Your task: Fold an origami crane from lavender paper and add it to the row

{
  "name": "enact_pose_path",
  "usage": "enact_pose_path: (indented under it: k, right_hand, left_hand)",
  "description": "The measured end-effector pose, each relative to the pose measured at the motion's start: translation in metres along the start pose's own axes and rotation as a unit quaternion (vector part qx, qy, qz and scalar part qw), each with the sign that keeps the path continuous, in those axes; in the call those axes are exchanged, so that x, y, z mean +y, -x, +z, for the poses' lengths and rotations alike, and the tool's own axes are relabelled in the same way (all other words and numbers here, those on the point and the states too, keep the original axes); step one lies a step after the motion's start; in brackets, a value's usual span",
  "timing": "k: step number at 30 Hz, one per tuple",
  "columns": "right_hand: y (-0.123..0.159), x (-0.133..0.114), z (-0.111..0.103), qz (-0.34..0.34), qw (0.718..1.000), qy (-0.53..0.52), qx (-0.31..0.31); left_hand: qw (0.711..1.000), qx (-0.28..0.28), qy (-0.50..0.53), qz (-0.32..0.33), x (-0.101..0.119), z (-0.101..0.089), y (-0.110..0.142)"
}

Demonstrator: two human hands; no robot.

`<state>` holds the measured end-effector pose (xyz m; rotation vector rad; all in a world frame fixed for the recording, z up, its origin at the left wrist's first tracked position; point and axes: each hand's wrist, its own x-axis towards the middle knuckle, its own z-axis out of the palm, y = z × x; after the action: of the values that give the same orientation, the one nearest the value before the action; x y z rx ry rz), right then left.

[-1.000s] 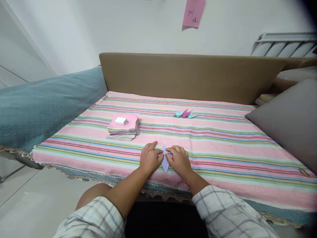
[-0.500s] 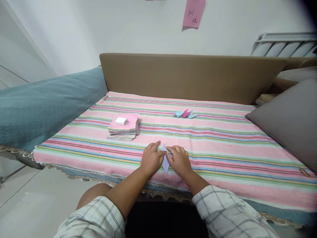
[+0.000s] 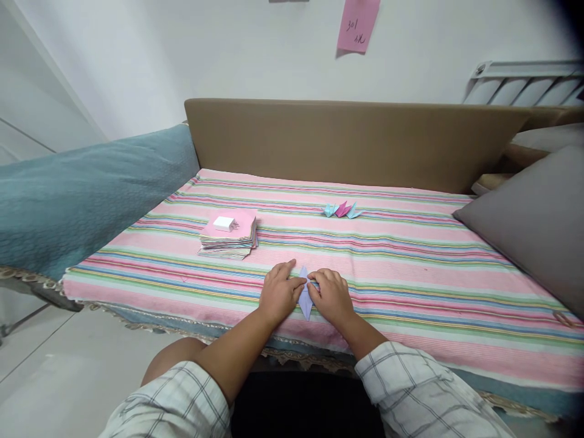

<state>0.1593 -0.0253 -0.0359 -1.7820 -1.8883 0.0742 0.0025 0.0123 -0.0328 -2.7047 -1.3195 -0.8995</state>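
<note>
A lilac piece of folded paper (image 3: 305, 309), shaped like a narrow diamond, lies on the striped cloth between my hands. My left hand (image 3: 279, 291) rests at its left side, with the thumb reaching onto the middle of the paper. From the right, my right hand (image 3: 332, 292) has its thumb and index finger closed at the paper's edge. The fingertips of both hands nearly meet over it. Part of the paper is covered by the thumbs and fingers.
A stack of square paper (image 3: 228, 244) bears a white plug adapter (image 3: 224, 224). Folded paper cranes (image 3: 343, 210) in blue and magenta sit farther back. A brown backrest (image 3: 337, 143) runs behind, with a grey cushion (image 3: 533, 225) at right and a teal-covered armrest (image 3: 100, 188) at left.
</note>
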Motion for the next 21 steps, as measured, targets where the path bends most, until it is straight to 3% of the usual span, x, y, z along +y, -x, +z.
enact_pose_path:
  k: [15,21]
  right_hand:
    - [0.0001,0.0003,-0.0029,-0.005,0.999,0.016,-0.027]
    - [-0.0004,0.0017,-0.0033,-0.004,0.999,0.015,-0.031]
  left_hand:
    - [0.976,0.06,-0.014,0.21,-0.0025,0.0081,0.0063]
    - [0.975,-0.011,-0.034,0.22,0.0018,0.0028,0.0065]
